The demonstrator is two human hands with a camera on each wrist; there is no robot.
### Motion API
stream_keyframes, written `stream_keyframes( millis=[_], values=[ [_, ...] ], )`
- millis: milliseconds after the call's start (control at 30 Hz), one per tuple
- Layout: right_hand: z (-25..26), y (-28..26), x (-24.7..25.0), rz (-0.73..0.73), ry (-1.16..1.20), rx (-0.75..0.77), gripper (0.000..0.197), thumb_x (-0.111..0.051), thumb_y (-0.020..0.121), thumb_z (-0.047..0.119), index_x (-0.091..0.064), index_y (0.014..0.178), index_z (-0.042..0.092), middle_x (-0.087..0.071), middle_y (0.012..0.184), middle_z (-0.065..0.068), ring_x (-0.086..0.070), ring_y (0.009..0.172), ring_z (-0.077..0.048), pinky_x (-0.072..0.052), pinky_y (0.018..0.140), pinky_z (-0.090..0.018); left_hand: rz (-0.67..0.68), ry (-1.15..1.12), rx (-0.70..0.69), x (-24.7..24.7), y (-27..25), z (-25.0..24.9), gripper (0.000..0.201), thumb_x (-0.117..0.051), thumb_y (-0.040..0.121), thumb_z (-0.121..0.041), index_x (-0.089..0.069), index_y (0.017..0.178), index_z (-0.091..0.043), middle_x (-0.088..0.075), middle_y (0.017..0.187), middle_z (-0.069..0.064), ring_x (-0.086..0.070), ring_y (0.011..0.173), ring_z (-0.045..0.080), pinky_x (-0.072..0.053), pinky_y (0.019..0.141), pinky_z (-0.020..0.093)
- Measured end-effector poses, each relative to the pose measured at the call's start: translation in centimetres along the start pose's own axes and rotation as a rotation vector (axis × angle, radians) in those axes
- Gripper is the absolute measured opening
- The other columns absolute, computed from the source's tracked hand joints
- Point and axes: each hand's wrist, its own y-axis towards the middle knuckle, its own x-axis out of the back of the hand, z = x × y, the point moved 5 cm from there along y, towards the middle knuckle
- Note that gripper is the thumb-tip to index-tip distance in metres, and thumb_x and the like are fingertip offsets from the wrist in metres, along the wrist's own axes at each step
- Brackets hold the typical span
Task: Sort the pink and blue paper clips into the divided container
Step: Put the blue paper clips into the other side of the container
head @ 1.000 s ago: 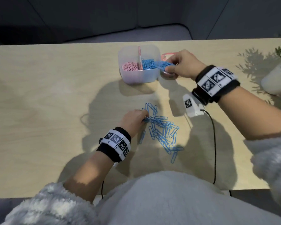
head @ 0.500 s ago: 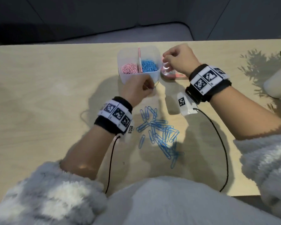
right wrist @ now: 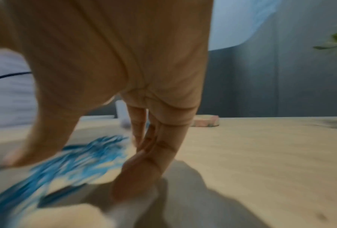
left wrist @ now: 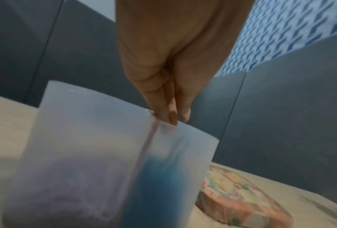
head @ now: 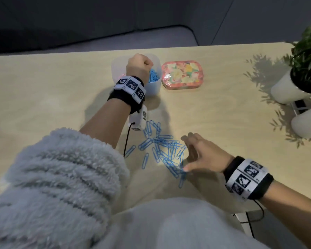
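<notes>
Sorting of paper clips, late stage. The left hand (head: pixel 139 66) is poised over the translucent plastic divided container (head: pixel 153 87) at the far middle of the pale wooden table (head: pixel 52 97); its fingers (left wrist: pixel 168 106) point downward, bunched together, with their tips at the container's rim just beside the thin central divider (left wrist: pixel 144 154). Whether a clip lies between them cannot be told from these views; by position, this hand appears to be delivering into, or just leaving, the right compartment, where a mass of blue clips (head: pixel 153 76) shows. The left compartment holds pinkish clips, seen only faintly through the frosted wall.

The right hand (head: pixel 203 155) lies low at the near side of the table, at the right edge of the loose scatter of blue wire paper clips (head: pixel 162 150). Its fingers (right wrist: pixel 154 148) are spread and only slightly bent, the thumb tip touching the clips nearest the person; they hold nothing plainly visible, and the wrist view is blurred.

No pink clips are seen loose on the table, so the remaining work appears to be blue alone. The next move calls for the right fingers to close on a few clips, which overlap and may drag neighbours along, then carry them to the right compartment.

A flat tin with a floral lid (head: pixel 182 75) sits just right of the container.
</notes>
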Motion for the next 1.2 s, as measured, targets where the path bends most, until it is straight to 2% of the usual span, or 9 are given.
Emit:
stream_keyframes(
  millis=[67, 167, 300, 500, 667, 767, 900, 1033, 1200],
  values=[
    [0.2, -1.0, -2.0, 0.026, -0.096, -0.019, 0.121, -0.074, 0.043, 0.059, -0.017, 0.143, 0.02, -0.033, 0.126, -0.001, -0.055, 0.104, -0.025, -0.049, 0.086, -0.033, 0.008, 0.023, -0.024, 0.3, -0.7, -0.3, 0.03, -0.041, 0.087, -0.001, -0.067, 0.1, -0.01, -0.065, 0.113, 0.011, -0.06, 0.105, 0.025, -0.049, 0.092, 0.028],
    [0.7, -2.0, -3.5, -0.046, -0.109, -0.048, 0.128, -0.077, 0.04, 0.05, -0.007, 0.144, 0.026, -0.028, 0.124, 0.004, -0.057, 0.091, -0.025, -0.046, 0.069, -0.028, -0.003, 0.083, -0.169, 1.4, -3.7, -1.0, 0.03, -0.044, 0.085, 0.0, -0.067, 0.1, -0.009, -0.066, 0.11, 0.01, -0.06, 0.1, 0.023, -0.043, 0.084, 0.021],
    [1.1, -1.0, -3.6, -0.125, 0.009, -0.011, 0.106, -0.078, 0.055, 0.041, -0.021, 0.141, 0.017, -0.035, 0.119, -0.002, -0.055, 0.098, -0.029, -0.048, 0.079, -0.034, 0.111, 0.222, -0.254, 2.0, -10.1, 1.7, 0.016, -0.054, 0.084, -0.009, -0.065, 0.097, -0.009, -0.067, 0.102, 0.01, -0.061, 0.089, 0.026, -0.044, 0.083, 0.031],
    [2.6, 2.2, -3.1, -0.255, 0.196, 0.061, 0.068, -0.079, 0.068, 0.023, -0.047, 0.127, 0.008, -0.049, 0.112, -0.012, -0.054, 0.102, -0.027, -0.043, 0.091, -0.035, 0.473, 0.45, -0.023, 0.4, -16.3, 10.5, 0.021, -0.063, 0.083, -0.024, -0.06, 0.094, -0.007, -0.063, 0.098, 0.014, -0.059, 0.094, 0.03, -0.043, 0.079, 0.034],
    [5.4, 5.0, -2.5, -0.239, 0.193, 0.093, 0.06, -0.075, 0.073, 0.019, -0.05, 0.127, 0.009, -0.051, 0.114, -0.013, -0.055, 0.104, -0.027, -0.04, 0.092, -0.031, 0.454, 0.4, -0.062, -0.6, -17.9, 10.6, 0.018, -0.064, 0.081, -0.015, -0.058, 0.096, -0.007, -0.06, 0.098, 0.013, -0.058, 0.094, 0.029, -0.039, 0.076, 0.029],
    [5.6, 5.6, -0.2, -0.289, 0.166, 0.069, 0.062, -0.075, 0.073, 0.032, -0.05, 0.126, 0.01, -0.051, 0.115, -0.011, -0.055, 0.106, -0.027, -0.044, 0.093, -0.036, 0.412, 0.354, -0.079, -1.1, -18.1, 10.0, 0.02, -0.062, 0.083, -0.014, -0.058, 0.101, -0.006, -0.06, 0.103, 0.015, -0.058, 0.095, 0.03, -0.039, 0.077, 0.029],
    [4.5, 5.9, 1.9, -0.23, -0.038, -0.031, 0.082, -0.071, 0.062, 0.062, -0.045, 0.124, 0.014, -0.045, 0.118, -0.008, -0.045, 0.112, -0.025, -0.044, 0.087, -0.038, 0.433, 0.404, -0.167, -0.8, -18.6, 9.7, 0.076, -0.08, 0.065, -0.037, -0.045, 0.127, -0.012, -0.045, 0.124, 0.013, -0.049, 0.109, 0.03, -0.039, 0.095, 0.036],
    [6.5, 5.7, -0.3, -0.151, -0.24, 0.059, 0.094, -0.073, 0.053, 0.066, -0.042, 0.121, 0.01, -0.043, 0.115, -0.01, -0.042, 0.108, -0.026, -0.045, 0.081, -0.039, 0.536, 0.729, -0.366, -1.8, -18.4, 10.0, 0.124, -0.082, 0.04, -0.058, -0.024, 0.143, -0.019, -0.019, 0.153, 0.011, -0.027, 0.134, 0.032, -0.031, 0.111, 0.043],
    [8.3, 5.2, -2.5, -0.194, -0.253, 0.103, 0.08, -0.073, 0.069, 0.046, -0.038, 0.13, 0.009, -0.04, 0.119, -0.011, -0.038, 0.111, -0.026, -0.044, 0.08, -0.035, 0.557, 0.652, -0.38, -2.5, -17.1, 9.0, 0.085, -0.076, 0.066, -0.039, -0.039, 0.136, -0.01, -0.04, 0.139, 0.01, -0.039, 0.124, 0.029, -0.031, 0.107, 0.034]
  ],
)
